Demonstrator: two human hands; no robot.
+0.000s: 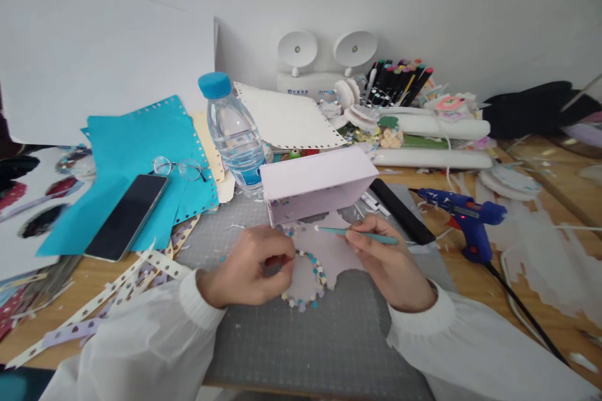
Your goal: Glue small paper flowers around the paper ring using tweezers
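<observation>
My right hand (383, 260) pinches slim teal tweezers (376, 237), their tip pointing left with a small white piece (317, 228) at the end. My left hand (254, 266) is closed, thumb and fingers curled together at the left edge of a ring of tiny stars (322, 272) in blue, cream and lilac. Whatever those fingers hold is hidden. The ring lies partly over a lilac sheet with scalloped cut edges (348, 257), on the grey cutting mat (310, 351). Just beyond stands a folded lilac card box (320, 175), its open side facing me.
A water bottle (237, 138) stands behind my left hand. To the left are a phone (126, 216), glasses (181, 168) and punched paper strips (94, 310). A blue glue gun (470, 213) with a cord sits right, near a black bar (402, 210). Markers (399, 81) stand behind.
</observation>
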